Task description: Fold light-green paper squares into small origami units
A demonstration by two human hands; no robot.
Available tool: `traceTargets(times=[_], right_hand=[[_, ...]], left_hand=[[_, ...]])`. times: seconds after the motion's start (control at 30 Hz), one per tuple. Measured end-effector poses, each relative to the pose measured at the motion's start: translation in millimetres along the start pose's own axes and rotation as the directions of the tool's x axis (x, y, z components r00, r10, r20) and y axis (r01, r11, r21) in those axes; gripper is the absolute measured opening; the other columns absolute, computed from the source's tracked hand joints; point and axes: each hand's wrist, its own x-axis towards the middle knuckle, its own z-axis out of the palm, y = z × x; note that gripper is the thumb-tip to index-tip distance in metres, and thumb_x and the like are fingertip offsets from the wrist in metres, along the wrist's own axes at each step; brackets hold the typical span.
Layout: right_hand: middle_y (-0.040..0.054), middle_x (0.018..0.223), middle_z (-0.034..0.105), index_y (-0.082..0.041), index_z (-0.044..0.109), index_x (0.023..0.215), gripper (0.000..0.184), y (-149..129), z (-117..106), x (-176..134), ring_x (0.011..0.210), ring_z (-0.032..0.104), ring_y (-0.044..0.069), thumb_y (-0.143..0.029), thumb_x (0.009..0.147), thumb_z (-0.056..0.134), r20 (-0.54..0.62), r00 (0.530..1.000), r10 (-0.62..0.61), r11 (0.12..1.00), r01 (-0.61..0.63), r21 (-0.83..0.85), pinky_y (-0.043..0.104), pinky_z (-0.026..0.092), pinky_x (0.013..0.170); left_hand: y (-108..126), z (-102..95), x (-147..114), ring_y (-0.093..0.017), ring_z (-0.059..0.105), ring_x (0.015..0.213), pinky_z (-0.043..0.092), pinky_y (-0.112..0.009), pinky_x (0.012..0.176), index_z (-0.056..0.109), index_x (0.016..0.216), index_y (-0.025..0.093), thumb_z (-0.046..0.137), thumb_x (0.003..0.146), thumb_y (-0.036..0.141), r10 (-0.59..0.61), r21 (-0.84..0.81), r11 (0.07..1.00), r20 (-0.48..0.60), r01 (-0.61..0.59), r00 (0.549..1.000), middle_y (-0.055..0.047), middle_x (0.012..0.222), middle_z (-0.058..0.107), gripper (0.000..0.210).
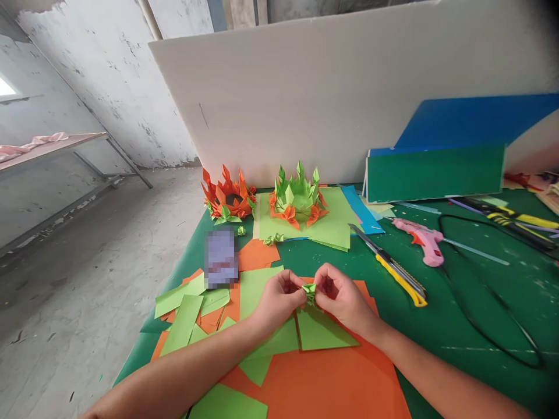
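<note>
Between my two hands is a small folded green paper piece (310, 293), with several pointed layers. My left hand (282, 294) pinches its left side between thumb and forefinger. On the other side, my right hand (340, 294) pinches it the same way. Parts of the piece are hidden by the fingertips. Below the hands lie green paper sheets (323, 334) on a large orange sheet (332, 384). Farther back stand a green paper lotus (299, 195) with orange petals around its base and an orange paper lotus (229, 198) with green ones.
Loose green and orange paper pieces (181, 323) spread at the left, near a blurred purple rectangle (221, 259). A yellow utility knife (393, 267), its blade showing, and a pink glue gun (421, 238) with a looping black cord lie right. A white board (305, 99) stands behind.
</note>
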Motion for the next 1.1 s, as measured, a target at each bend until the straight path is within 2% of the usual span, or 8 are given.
traceTargets(times=[0.17, 0.3, 0.4, 0.5, 0.6, 0.7, 0.77, 1.1], right_hand=[[-0.0036, 0.073, 0.045, -0.021, 0.050, 0.082, 0.024, -4, -2, 4, 0.065, 0.045, 0.011, -0.039, 0.084, 0.065, 0.051, 0.995, 0.084, 0.989, -0.089, 0.115, 0.022, 0.039, 0.055], [-0.0013, 0.076, 0.051, -0.020, 0.056, 0.084, 0.025, -6, -3, 4, 0.070, 0.050, 0.013, -0.044, 0.085, 0.065, -0.014, 0.998, 0.066, 0.990, -0.064, 0.123, 0.024, 0.043, 0.063], [-0.0013, 0.068, 0.055, -0.019, 0.059, 0.076, 0.030, -6, -3, 2, 0.060, 0.049, 0.011, -0.048, 0.086, 0.062, 0.071, 0.991, 0.116, 0.984, -0.125, 0.129, 0.024, 0.041, 0.056], [-0.0004, 0.067, 0.059, -0.017, 0.065, 0.075, 0.031, -6, -2, -1, 0.056, 0.050, 0.010, -0.047, 0.084, 0.065, 0.200, 0.966, 0.162, 0.969, -0.194, 0.155, 0.024, 0.041, 0.055], [-0.0008, 0.068, 0.059, -0.018, 0.070, 0.083, 0.024, -6, 0, -2, 0.056, 0.050, 0.009, -0.042, 0.082, 0.069, 0.250, 0.953, 0.174, 0.946, -0.231, 0.225, 0.024, 0.042, 0.055], [-0.0017, 0.069, 0.058, -0.019, 0.070, 0.081, 0.020, -6, 2, -2, 0.059, 0.050, 0.009, -0.038, 0.079, 0.073, 0.246, 0.957, 0.155, 0.926, -0.228, 0.301, 0.023, 0.041, 0.054], [-0.0020, 0.069, 0.057, -0.019, 0.070, 0.077, 0.020, -7, 3, -1, 0.060, 0.049, 0.009, -0.038, 0.077, 0.075, 0.244, 0.958, 0.149, 0.916, -0.226, 0.331, 0.023, 0.041, 0.054], [-0.0006, 0.073, 0.057, -0.019, 0.070, 0.080, 0.022, -3, 3, 0, 0.063, 0.048, 0.010, -0.038, 0.072, 0.079, 0.149, 0.969, 0.198, 0.919, -0.237, 0.316, 0.022, 0.043, 0.054]], left_hand=[[5, 1.3, 2, -0.007, 0.047, 0.055, 0.040, -0.019, 0.050, 0.051, 0.067, 0.017, 0.066, 0.062, 0.016, 0.030, -0.108, 0.994, -0.003, -0.030, 1.000, 0.003, 0.069, 0.056, 0.016], [7, -1.3, 3, -0.007, 0.046, 0.059, 0.040, -0.020, 0.052, 0.049, 0.070, 0.018, 0.064, 0.067, 0.015, 0.204, -0.049, 0.977, -0.065, -0.207, 0.977, 0.003, 0.074, 0.053, 0.016], [4, -4.0, 3, -0.009, 0.048, 0.067, 0.041, -0.020, 0.055, 0.047, 0.075, 0.020, 0.056, 0.071, 0.011, 0.348, 0.017, 0.937, -0.109, -0.348, 0.931, 0.002, 0.083, 0.050, 0.014], [0, -6.7, 3, -0.012, 0.049, 0.079, 0.043, -0.022, 0.063, 0.042, 0.078, 0.022, 0.048, 0.070, 0.001, 0.542, 0.185, 0.833, -0.084, -0.521, 0.836, 0.000, 0.086, 0.048, 0.023], [-3, -9.6, 3, -0.014, 0.049, 0.082, 0.043, -0.026, 0.069, 0.038, 0.079, 0.022, 0.044, 0.067, -0.005, 0.734, 0.386, 0.615, 0.037, -0.688, 0.678, 0.000, 0.085, 0.045, 0.030], [-7, -12.7, 1, -0.016, 0.049, 0.085, 0.044, -0.028, 0.071, 0.039, 0.082, 0.022, 0.045, 0.071, -0.006, 0.823, 0.499, 0.393, 0.184, -0.772, 0.537, -0.002, 0.088, 0.047, 0.031], [-8, -14.2, 0, -0.016, 0.049, 0.084, 0.044, -0.028, 0.071, 0.040, 0.084, 0.022, 0.046, 0.076, -0.003, 0.832, 0.529, 0.312, 0.249, -0.789, 0.496, -0.004, 0.091, 0.048, 0.027], [-8, -14.4, 1, -0.016, 0.047, 0.081, 0.045, -0.028, 0.068, 0.042, 0.084, 0.022, 0.048, 0.076, -0.001, 0.793, 0.555, 0.323, 0.284, -0.767, 0.539, -0.004, 0.092, 0.046, 0.025]])
